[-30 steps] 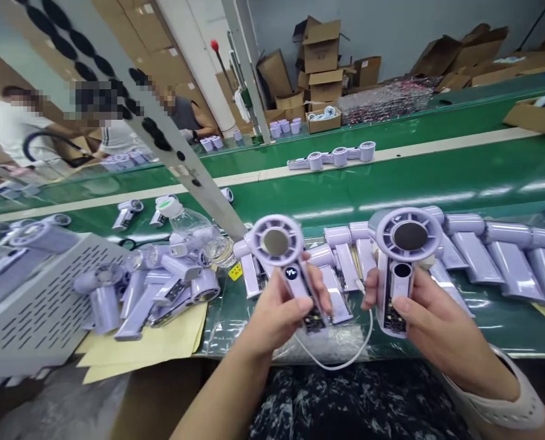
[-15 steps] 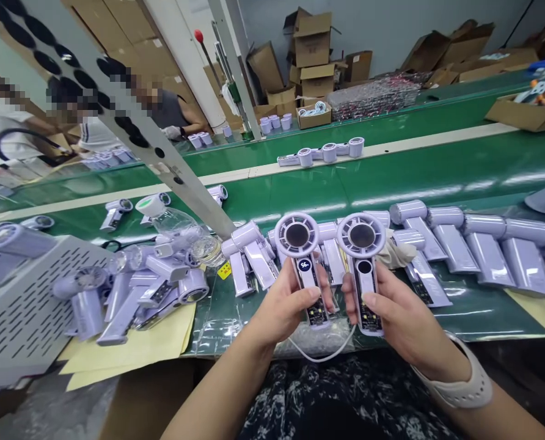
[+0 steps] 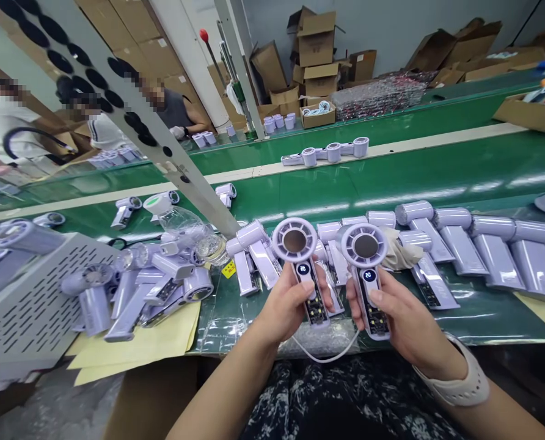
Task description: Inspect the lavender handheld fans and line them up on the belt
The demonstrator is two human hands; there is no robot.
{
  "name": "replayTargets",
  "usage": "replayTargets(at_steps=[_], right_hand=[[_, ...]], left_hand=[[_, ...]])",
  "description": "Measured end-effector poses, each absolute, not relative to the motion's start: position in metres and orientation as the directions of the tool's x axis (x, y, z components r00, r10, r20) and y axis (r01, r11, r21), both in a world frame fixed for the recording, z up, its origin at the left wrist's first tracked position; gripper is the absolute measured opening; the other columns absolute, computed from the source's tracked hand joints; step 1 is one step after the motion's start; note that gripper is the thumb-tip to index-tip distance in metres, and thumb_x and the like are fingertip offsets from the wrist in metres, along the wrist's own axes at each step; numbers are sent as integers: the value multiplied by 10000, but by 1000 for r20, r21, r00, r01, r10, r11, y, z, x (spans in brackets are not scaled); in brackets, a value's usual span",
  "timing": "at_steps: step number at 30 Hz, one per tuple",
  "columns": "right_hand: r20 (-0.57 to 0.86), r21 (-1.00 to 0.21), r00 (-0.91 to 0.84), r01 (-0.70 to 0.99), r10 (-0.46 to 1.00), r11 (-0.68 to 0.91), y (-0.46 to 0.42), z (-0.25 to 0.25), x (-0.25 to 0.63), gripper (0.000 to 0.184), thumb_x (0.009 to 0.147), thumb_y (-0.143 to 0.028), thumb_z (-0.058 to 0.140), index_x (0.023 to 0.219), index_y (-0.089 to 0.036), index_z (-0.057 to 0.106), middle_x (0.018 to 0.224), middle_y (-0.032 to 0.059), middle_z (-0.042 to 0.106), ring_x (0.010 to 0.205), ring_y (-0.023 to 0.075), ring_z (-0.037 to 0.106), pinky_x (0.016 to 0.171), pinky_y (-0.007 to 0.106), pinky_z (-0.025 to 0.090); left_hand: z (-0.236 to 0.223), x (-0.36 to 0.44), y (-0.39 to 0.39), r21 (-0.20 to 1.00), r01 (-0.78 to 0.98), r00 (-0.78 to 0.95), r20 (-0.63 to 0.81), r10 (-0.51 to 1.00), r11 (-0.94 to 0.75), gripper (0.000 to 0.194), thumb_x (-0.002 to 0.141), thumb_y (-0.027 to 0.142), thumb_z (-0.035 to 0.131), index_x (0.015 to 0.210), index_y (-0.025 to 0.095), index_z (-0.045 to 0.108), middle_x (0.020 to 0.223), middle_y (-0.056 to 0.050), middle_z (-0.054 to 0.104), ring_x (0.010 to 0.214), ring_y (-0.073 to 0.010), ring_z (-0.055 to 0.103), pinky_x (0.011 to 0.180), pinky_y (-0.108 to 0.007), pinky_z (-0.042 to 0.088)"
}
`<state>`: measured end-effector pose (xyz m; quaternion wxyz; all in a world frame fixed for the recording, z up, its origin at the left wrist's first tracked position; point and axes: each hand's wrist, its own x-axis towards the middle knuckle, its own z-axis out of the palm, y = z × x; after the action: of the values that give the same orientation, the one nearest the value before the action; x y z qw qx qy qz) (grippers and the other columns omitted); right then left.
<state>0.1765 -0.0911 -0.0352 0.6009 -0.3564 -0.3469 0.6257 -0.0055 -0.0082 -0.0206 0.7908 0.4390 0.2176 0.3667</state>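
Note:
My left hand (image 3: pixel 288 302) is wrapped round a lilac handheld fan (image 3: pixel 295 240), its thumb on the button below a lit round display. In my right hand (image 3: pixel 398 311) is a second lilac handheld fan (image 3: pixel 364 245), whose display reads about 20; that thumb also rests by the button. Both fans stand upright side by side, apart from each other, with bare circuit boards showing in their handles. A white cable (image 3: pixel 325 360) loops below between the two. Behind them, a row of lilac fans (image 3: pixel 453 238) lies along the bench.
A heap of fans (image 3: pixel 157 281) lies on yellow paper (image 3: pixel 135 348) at left, beside a grey slotted metal box (image 3: pixel 29 299). A clear plastic bottle (image 3: pixel 185 226) leans near a slanted metal post (image 3: pixel 185 177). Three fans (image 3: pixel 332 151) lie across the green belt. Co-workers sit at far left.
The right fan's display, dark before, is now lit. The left display's reading has changed, and my left thumb has shifted up to its button. The view has moved slightly.

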Motion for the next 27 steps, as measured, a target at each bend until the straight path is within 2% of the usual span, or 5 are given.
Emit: replayTargets(at_steps=[4,9,14,22,27], right_hand=[[-5,-879,-28,-477,1000,-18,-90,-34,178,235,957,-423,707,1096,-236,680,938,20,635,677,119,592,566,212,541],[-45,-872,18,-489,999,-31,-85,-36,175,227,946,-403,714,1095,-239,661,918,16,626,700,128,587,583,218,548],[-57,-859,36,-511,998,-31,-86,-33,173,300,907,-447,735,1098,-230,657,968,34,635,733,146,583,602,238,546],[-70,-866,43,-498,997,-40,-89,-27,174,208,916,-450,703,973,-250,693,877,54,640,641,175,559,523,289,507],[-98,-866,76,-498,992,-47,-91,-23,180,230,889,-440,760,979,-243,683,901,46,664,633,155,569,508,258,504]], left_hand=[[-21,-7,-8,891,-370,682,67,728,264,360,863,450,734,1004,206,510,768,19,604,618,-140,598,602,-290,503],[-20,-5,-7,904,-338,675,40,737,260,385,879,435,742,1075,209,498,926,7,605,681,-128,621,632,-289,521],[-21,-4,-7,886,-362,665,27,746,290,413,868,418,754,1109,205,495,881,20,591,678,-123,615,604,-267,520],[-15,-7,-8,872,-365,659,-5,752,326,442,831,401,749,1156,227,506,852,32,592,618,-141,626,546,-281,518],[-15,-5,-8,902,-311,626,-43,778,300,475,819,411,788,1124,215,481,988,-31,678,685,-171,692,604,-302,538]])
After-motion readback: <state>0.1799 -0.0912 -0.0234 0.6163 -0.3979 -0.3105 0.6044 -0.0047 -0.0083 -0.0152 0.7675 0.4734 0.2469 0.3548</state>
